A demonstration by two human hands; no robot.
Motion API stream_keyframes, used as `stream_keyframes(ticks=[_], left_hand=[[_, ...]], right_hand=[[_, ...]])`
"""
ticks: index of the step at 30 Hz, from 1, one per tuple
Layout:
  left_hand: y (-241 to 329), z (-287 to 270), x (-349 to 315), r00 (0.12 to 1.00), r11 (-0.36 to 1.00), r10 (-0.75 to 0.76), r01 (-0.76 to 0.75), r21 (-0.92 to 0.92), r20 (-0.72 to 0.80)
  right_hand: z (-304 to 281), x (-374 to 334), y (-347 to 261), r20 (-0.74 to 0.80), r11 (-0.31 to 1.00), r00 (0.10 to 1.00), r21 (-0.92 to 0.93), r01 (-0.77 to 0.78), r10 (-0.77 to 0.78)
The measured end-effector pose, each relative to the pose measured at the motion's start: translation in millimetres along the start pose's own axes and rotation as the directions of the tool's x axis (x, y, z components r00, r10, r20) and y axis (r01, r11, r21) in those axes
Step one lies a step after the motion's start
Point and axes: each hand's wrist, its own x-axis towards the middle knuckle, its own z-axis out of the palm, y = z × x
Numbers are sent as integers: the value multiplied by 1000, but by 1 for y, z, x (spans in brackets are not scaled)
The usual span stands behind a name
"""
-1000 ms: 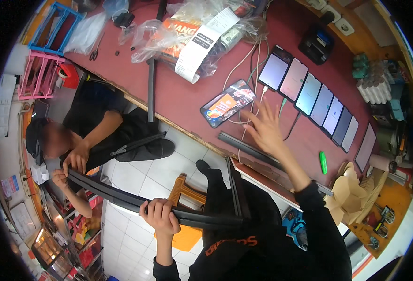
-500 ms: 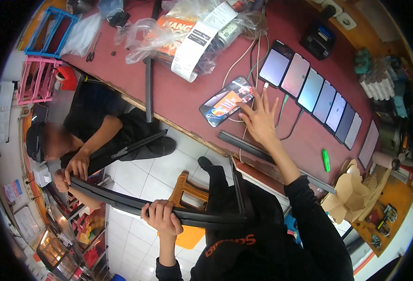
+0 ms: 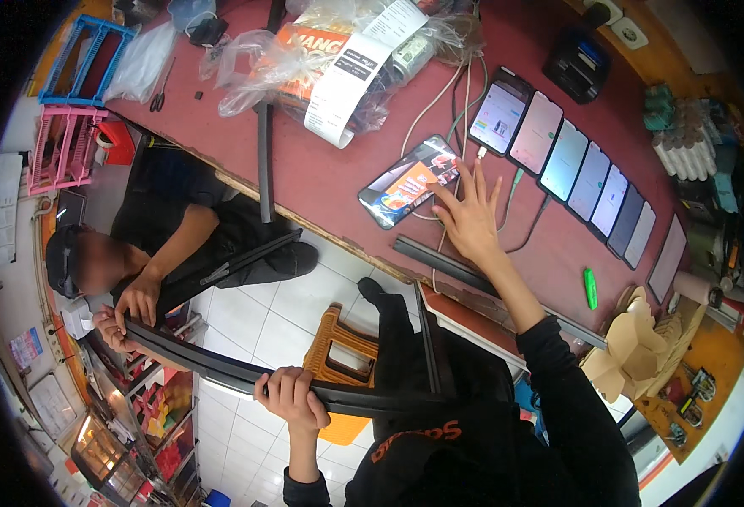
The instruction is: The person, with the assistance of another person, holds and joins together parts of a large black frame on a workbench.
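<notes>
Left hand [image 3: 290, 397], lower centre: fingers clenched around long black strip [image 3: 220, 367], whose far end a seated person's hands [image 3: 131, 308] grip at centre left. Right hand [image 3: 471, 221], centre right: fingers spread flat on red counter [image 3: 321, 182], touching lit phone [image 3: 409, 181].

Setting: we read this as a small phone shop or repair counter. A long maroon counter [image 3: 330, 182] runs across the far side. On its right lies a row of smartphones [image 3: 587, 177] with lit screens, side by side, and cables [image 3: 456, 101] trail from them toward the far edge. One more phone [image 3: 408, 182] lies apart, nearer the middle. Far left: plastic-wrapped packages [image 3: 338, 51], scissors [image 3: 161, 89], blue and pink plastic racks [image 3: 72, 110]. Near left: glass display shelves [image 3: 148, 422] with small goods. White tiled floor [image 3: 262, 313], orange plastic stool [image 3: 342, 346].
</notes>
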Motion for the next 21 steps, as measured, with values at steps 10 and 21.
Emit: stream_keyframes(ticks=[10,21], left_hand=[[-2,-1,6,999,999,40,-40,-5,-14],[-1,-1,4,1000,1000,8,-8,-8,-8]], right_hand=[[2,3,-2,-43,1000,999,18,0,1],[0,0,-1,-20,1000,1000,18,-5,5]])
